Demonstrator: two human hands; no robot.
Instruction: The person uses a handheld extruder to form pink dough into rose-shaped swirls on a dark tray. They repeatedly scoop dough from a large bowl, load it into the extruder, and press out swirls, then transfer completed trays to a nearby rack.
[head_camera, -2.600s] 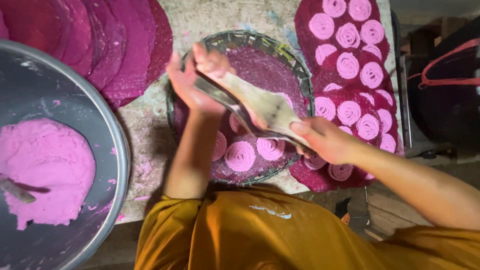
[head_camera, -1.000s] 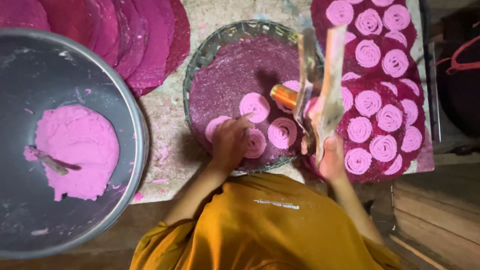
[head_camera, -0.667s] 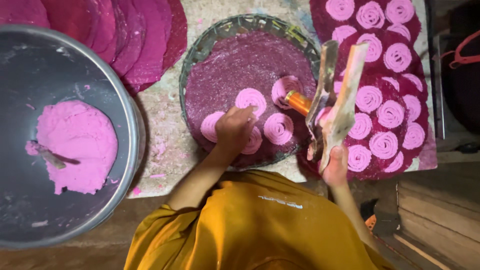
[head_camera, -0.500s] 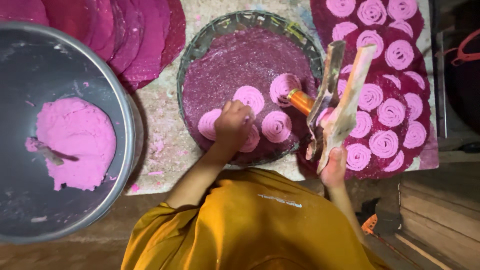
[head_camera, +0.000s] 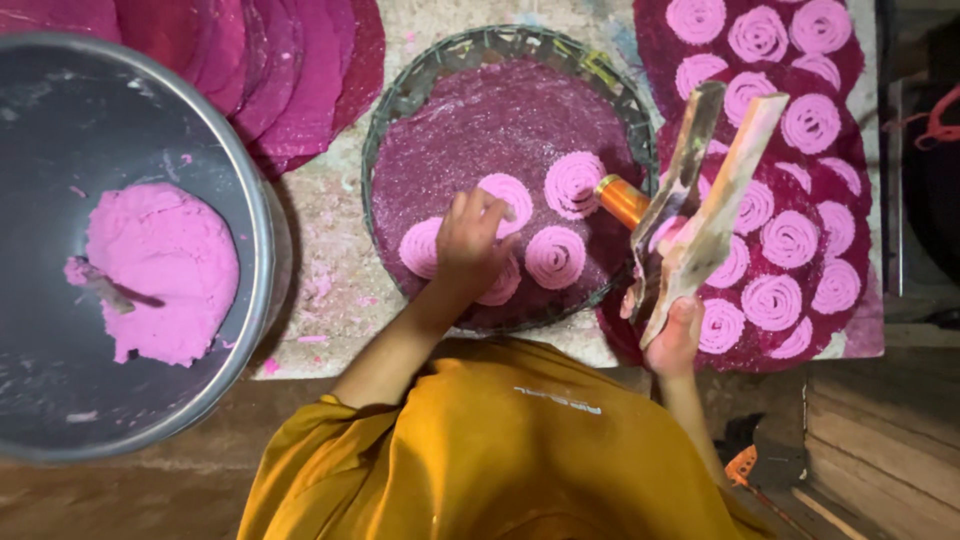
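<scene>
Fingers of the left hand (head_camera: 472, 240) press flat, uncurled, on pink dough spirals (head_camera: 556, 256) in the round woven tray (head_camera: 400, 100). The right hand (head_camera: 672, 335) grips a wooden two-handled press (head_camera: 700, 200); squeezing the next spiral likely needs both hands.

Speckled table (head_camera: 330, 270) carries steel basin (head_camera: 262, 215), round woven tray (head_camera: 400, 95), magenta mats (head_camera: 300, 70).

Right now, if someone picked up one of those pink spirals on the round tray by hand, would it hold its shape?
Probably not. The pink spirals look like soft dough freshly pressed, like the mound in the steel bowl, so likely floppy and fragile. The left hand touches one only from above. Each seems light and flat, unlikely to roll.
</scene>
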